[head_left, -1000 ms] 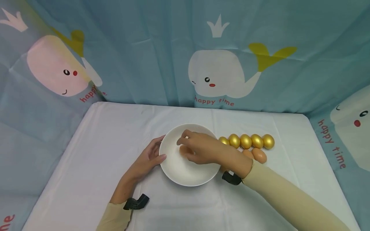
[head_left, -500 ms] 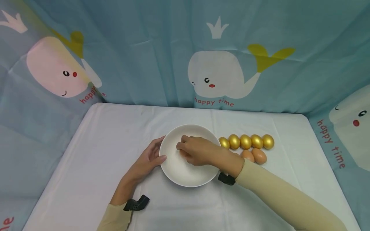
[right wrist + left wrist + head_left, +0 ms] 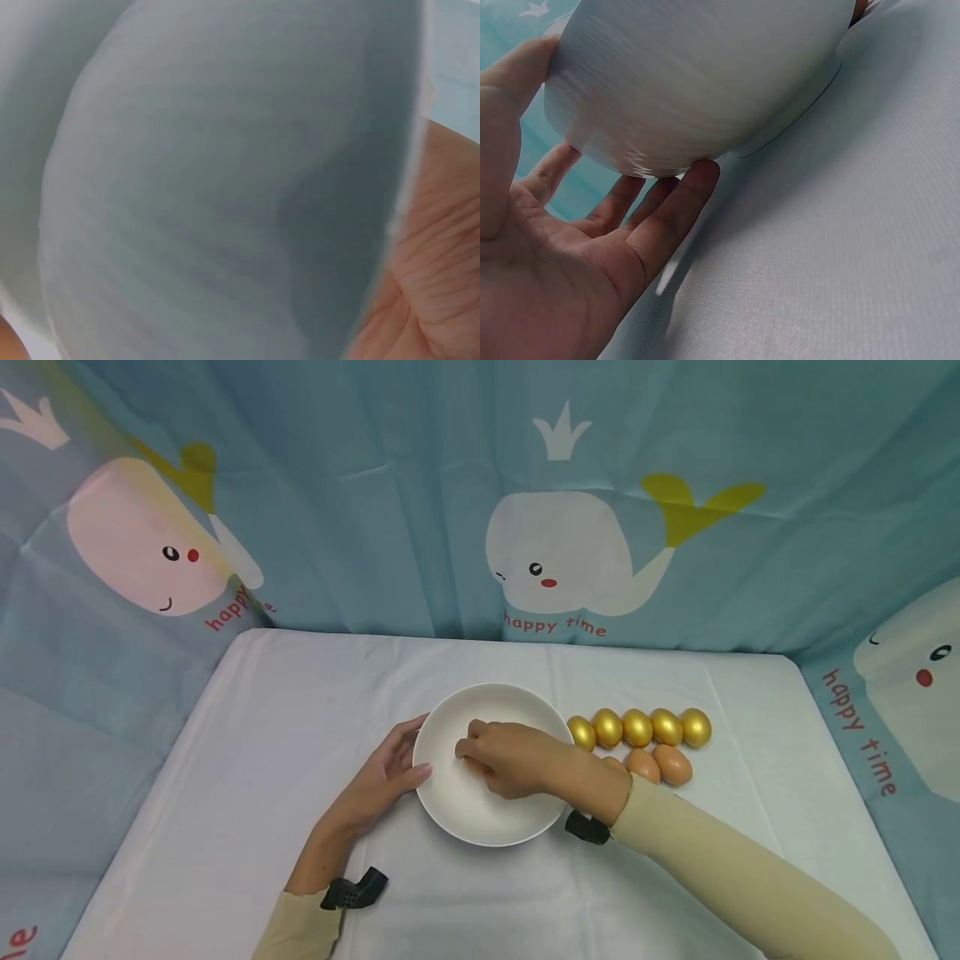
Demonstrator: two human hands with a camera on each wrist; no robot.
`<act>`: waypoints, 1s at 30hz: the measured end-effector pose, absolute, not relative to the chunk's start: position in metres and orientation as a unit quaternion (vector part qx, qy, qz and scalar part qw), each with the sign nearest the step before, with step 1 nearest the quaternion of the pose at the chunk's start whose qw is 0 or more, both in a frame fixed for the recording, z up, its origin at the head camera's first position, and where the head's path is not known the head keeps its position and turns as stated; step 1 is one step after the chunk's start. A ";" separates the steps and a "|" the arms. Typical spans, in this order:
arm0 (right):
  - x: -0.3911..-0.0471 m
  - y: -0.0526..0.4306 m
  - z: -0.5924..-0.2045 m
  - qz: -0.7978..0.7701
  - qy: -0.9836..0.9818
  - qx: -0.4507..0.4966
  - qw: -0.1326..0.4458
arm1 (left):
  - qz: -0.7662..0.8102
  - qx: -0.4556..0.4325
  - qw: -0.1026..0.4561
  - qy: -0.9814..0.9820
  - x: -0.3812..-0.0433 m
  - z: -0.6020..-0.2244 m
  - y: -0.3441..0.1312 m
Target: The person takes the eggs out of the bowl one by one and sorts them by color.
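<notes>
A white bowl (image 3: pixel 487 822) stands on the table. My left hand (image 3: pixel 386 777) holds its left side, with the thumb at the rim and the fingertips on the outer wall, as the left wrist view shows from below the bowl (image 3: pixel 697 82). My right hand (image 3: pixel 517 762) reaches into the bowl with bent fingers around a brown egg (image 3: pixel 476 767), mostly hidden under them. In the right wrist view the bowl's outer wall (image 3: pixel 195 180) covers the fingers, and only part of the palm (image 3: pixel 442 240) shows past the rim.
Right of the bowl lies a row of several golden eggs (image 3: pixel 637 727). In front of them are brown eggs (image 3: pixel 672 765), one partly hidden by my right wrist. A white cloth (image 3: pixel 315 693) covers the table, and a blue whale-print curtain (image 3: pixel 405 568) hangs behind.
My right hand has moved slightly left and lower into the bowl, and its fingers have closed in around the brown egg. More of the brown eggs beside the bowl now show. The left hand stays put.
</notes>
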State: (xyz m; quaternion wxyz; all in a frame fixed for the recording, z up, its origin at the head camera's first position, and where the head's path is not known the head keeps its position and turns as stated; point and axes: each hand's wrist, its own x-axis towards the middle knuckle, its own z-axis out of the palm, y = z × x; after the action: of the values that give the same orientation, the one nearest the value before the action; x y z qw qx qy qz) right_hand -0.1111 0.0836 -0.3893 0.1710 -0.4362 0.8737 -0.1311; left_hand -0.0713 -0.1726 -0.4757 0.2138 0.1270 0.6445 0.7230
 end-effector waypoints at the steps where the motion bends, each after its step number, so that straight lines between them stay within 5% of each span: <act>1: -0.111 0.084 -0.389 -0.132 0.872 -0.439 0.170 | 0.723 0.128 0.214 0.644 -0.071 -0.476 -0.173; 30: -0.104 0.112 -0.367 -0.192 0.878 -0.423 0.117 | 0.714 0.126 0.204 0.658 -0.071 -0.476 -0.173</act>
State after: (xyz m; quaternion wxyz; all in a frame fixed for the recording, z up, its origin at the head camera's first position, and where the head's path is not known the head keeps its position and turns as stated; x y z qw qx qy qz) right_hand -0.1038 0.1117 -0.3675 0.1168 -0.4234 0.8776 -0.1924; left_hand -0.0707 -0.1727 -0.4764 0.2037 0.1264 0.6582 0.7137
